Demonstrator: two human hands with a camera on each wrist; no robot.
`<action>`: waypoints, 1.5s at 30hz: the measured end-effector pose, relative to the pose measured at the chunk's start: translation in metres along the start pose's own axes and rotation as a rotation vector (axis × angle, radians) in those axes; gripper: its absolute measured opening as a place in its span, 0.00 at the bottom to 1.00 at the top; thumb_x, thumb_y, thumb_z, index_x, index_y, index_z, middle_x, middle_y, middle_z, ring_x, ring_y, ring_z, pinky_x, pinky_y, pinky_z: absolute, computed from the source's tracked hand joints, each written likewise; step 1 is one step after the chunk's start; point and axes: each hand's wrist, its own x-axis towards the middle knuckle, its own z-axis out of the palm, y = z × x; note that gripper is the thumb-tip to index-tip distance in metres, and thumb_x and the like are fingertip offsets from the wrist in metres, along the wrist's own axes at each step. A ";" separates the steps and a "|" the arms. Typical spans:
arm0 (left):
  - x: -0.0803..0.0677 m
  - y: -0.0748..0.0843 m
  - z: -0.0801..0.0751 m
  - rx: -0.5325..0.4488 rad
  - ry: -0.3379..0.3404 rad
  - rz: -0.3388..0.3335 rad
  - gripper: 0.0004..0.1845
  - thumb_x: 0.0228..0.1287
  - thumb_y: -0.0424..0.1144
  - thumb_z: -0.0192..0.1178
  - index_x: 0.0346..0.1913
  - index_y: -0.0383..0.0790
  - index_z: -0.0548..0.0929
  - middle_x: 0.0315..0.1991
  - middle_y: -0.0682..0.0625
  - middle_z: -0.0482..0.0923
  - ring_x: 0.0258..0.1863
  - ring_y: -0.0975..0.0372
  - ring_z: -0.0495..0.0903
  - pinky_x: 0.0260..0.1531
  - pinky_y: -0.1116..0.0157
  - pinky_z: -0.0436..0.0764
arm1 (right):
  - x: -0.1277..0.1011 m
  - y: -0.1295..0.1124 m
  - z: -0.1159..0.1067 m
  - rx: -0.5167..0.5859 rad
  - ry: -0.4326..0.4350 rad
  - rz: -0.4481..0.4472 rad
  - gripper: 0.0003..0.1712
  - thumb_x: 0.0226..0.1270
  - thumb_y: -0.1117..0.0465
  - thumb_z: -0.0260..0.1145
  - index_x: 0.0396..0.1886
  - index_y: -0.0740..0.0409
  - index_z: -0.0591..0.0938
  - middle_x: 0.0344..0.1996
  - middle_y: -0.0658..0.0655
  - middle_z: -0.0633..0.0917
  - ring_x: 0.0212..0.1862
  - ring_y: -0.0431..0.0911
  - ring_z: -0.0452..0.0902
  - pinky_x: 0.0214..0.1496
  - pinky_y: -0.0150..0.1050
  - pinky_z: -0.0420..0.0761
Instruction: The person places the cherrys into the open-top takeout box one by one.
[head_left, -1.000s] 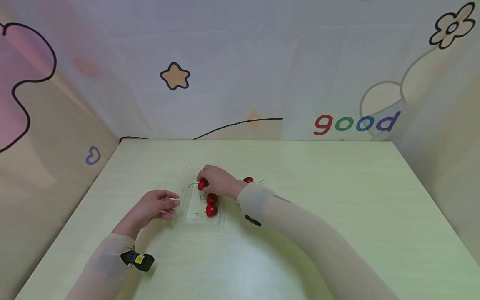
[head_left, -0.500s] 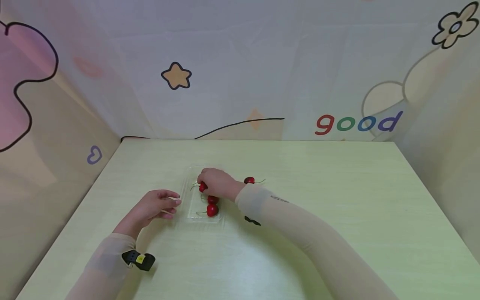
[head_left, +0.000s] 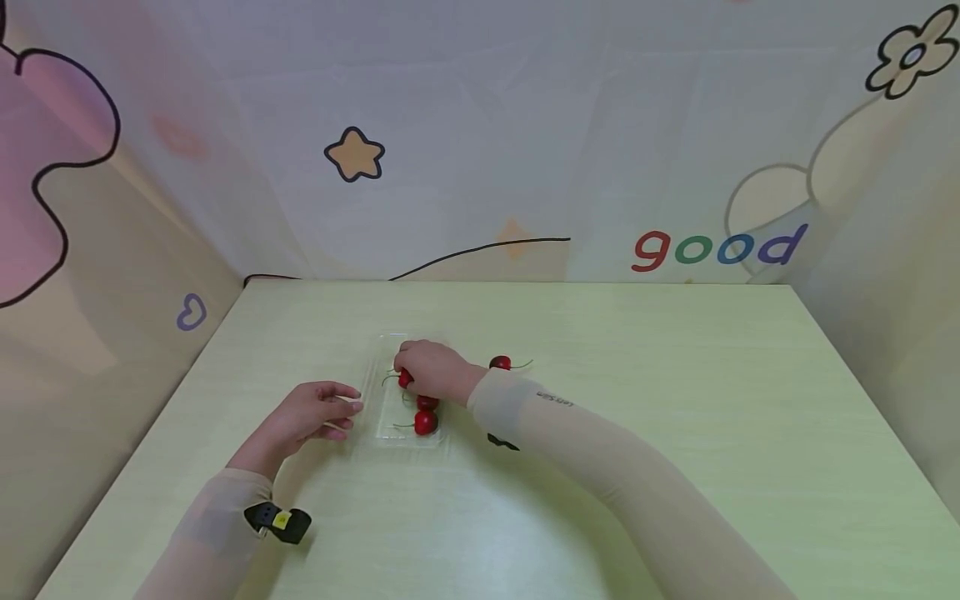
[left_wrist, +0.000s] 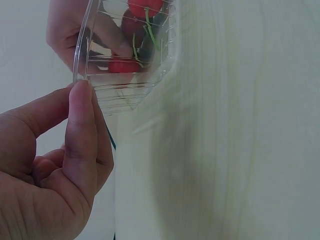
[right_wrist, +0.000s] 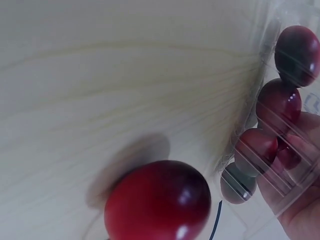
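A clear plastic box (head_left: pixel 386 429) holds several red cherries with green stems. My left hand (head_left: pixel 318 411) pinches the box's near-left rim between thumb and fingertip, as the left wrist view shows. Over the box's far part, my right hand (head_left: pixel 435 369) reaches down with curled fingers on a cherry (head_left: pixel 405 379). Through the clear wall in the left wrist view, a finger of it presses against a cherry (left_wrist: pixel 124 66). Closer to me in the box lie two more cherries, the nearest cherry (head_left: pixel 426 422) fully visible. My right hand covers the box's far right side.
One loose cherry (head_left: pixel 500 362) with its stem lies on the table (head_left: pixel 637 358), right of the box and beyond my right wrist. It looms large in the right wrist view. A printed cloth backdrop (head_left: pixel 480 142) stands along the table's back and sides.
My right hand has shifted slightly toward me inside the box, along with the cherry at its fingers. The left hand stays put at the rim.
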 end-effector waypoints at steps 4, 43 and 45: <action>0.000 0.000 0.000 0.000 0.000 -0.001 0.23 0.74 0.37 0.61 0.63 0.25 0.73 0.37 0.50 0.82 0.32 0.64 0.79 0.32 0.70 0.87 | -0.001 -0.001 -0.001 -0.018 -0.002 -0.003 0.17 0.70 0.56 0.70 0.57 0.51 0.85 0.53 0.52 0.84 0.47 0.44 0.77 0.57 0.34 0.82; 0.000 0.000 0.000 0.014 0.005 -0.003 0.23 0.74 0.38 0.61 0.64 0.25 0.73 0.39 0.49 0.84 0.33 0.64 0.80 0.32 0.70 0.87 | -0.006 0.001 -0.007 -0.019 -0.030 -0.016 0.22 0.72 0.57 0.68 0.64 0.49 0.83 0.60 0.52 0.85 0.56 0.46 0.79 0.67 0.38 0.80; 0.000 0.001 0.000 0.014 0.005 -0.008 0.23 0.74 0.38 0.61 0.64 0.25 0.73 0.40 0.49 0.83 0.33 0.64 0.80 0.32 0.70 0.87 | -0.006 0.001 -0.007 -0.023 -0.029 -0.020 0.21 0.72 0.57 0.68 0.64 0.50 0.83 0.60 0.53 0.85 0.57 0.46 0.80 0.68 0.38 0.80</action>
